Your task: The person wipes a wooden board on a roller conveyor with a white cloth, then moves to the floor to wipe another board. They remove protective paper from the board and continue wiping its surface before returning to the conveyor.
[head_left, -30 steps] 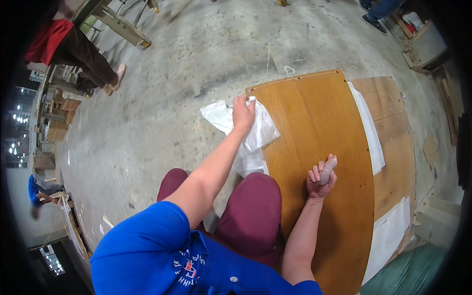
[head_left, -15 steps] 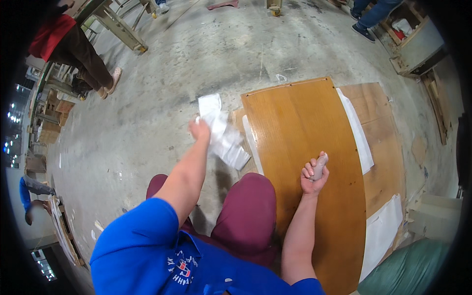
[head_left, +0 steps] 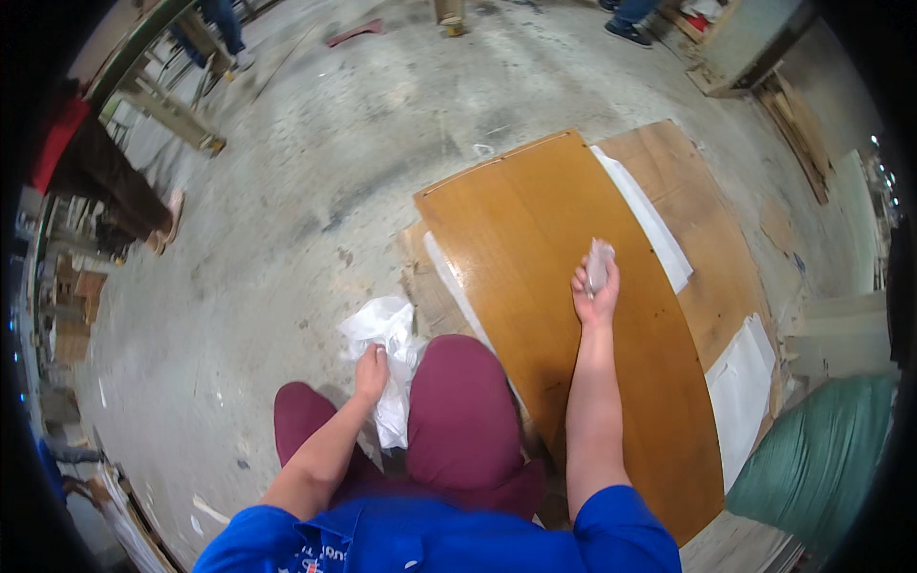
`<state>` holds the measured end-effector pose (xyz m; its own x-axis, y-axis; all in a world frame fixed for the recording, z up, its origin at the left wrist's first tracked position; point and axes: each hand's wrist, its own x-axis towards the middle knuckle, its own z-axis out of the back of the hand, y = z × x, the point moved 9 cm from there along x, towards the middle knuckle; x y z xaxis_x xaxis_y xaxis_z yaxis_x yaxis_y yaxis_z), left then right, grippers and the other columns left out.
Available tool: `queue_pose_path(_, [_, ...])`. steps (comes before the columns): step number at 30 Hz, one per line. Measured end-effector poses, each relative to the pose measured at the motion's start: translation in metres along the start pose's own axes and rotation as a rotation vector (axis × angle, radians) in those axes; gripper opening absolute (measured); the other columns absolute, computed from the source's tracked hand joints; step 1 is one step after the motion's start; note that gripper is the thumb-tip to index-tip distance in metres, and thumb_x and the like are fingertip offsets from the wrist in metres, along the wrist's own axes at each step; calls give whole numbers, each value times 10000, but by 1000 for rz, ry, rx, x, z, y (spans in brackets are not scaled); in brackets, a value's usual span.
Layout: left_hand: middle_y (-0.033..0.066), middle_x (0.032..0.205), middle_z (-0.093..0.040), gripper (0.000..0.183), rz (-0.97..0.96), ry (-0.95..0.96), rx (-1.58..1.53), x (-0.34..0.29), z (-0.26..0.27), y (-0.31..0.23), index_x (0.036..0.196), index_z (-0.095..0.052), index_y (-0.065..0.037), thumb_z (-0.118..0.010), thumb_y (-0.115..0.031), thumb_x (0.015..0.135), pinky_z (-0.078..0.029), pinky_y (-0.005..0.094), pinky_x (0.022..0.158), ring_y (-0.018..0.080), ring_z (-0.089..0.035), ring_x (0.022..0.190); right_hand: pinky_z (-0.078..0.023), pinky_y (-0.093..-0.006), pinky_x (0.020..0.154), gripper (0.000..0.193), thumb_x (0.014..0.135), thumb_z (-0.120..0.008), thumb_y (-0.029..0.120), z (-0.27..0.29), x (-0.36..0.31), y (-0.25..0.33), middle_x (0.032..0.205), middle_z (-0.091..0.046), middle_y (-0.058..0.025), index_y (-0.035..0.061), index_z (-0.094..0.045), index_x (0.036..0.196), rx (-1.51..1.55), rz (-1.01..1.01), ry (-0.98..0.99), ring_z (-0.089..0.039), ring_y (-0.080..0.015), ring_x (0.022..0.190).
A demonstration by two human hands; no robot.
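My left hand (head_left: 371,374) is closed on a thin, crumpled white sheet (head_left: 386,320), perhaps plastic or foam wrap, which hangs between my knees above the concrete floor. Over a curved, glossy orange-brown wooden panel (head_left: 544,234), my right hand (head_left: 596,302) grips a small, pale, translucent packet or bundle (head_left: 599,260); its exact kind cannot be made out. Small dark holes run along the panel's edges, and a pale cord or line follows its far edge. The panel lies on white sheets (head_left: 646,215) and flattened brown cardboard (head_left: 702,229).
A green covered bulk (head_left: 812,468) stands close at my right. Wooden strips (head_left: 795,134) lean by the right wall. At far left stands a person in dark trousers (head_left: 119,186) beside a workbench, with cardboard boxes (head_left: 76,310) nearby. Another person's shoe (head_left: 628,34) shows at the far right.
My left hand has drawn the white sheet back toward my knees, and it is now bunched. My right hand still holds the pale packet, slightly farther forward. The view has shifted.
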<state>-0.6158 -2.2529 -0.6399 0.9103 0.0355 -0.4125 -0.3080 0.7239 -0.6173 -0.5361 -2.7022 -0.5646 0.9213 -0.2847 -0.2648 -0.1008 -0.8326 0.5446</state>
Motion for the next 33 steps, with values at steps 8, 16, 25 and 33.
queue_pose_path(8, [274,1270,-486,954,-171,139,-246,98,-51,-185,1317,-299,108,-683,-539,732,-373,344,1007,329,-473,1208,-385,-265,395,325,881,-576,237,-50,133,66,789,-567,-50,91,-489,1159,-574,404,-197,-531,-146,519])
queue_pose_path(16, [252,1275,-483,1103,-149,285,-373,103,-80,-188,1352,-203,107,-797,-497,647,-348,353,1033,316,-462,1219,-402,-252,376,404,828,-655,227,-44,216,94,822,-602,-68,39,-515,1158,-850,560,-239,-540,-131,497])
queue_pose_path(25, [265,1307,-441,1060,17,370,-131,98,-76,-177,1359,-186,94,-721,-549,710,-337,336,1040,318,-445,1230,-514,-315,477,503,760,-694,282,-61,252,82,935,-655,-124,34,-564,1178,-1205,474,-271,-630,-211,664])
queue_pose_path(33, [270,1269,-481,1071,-25,368,-114,98,-78,-185,1345,-221,102,-692,-604,692,-355,337,1023,331,-473,1206,-505,-375,780,527,755,-665,316,-63,263,97,1056,-639,-200,25,-571,1184,-1382,587,-307,-632,-319,927])
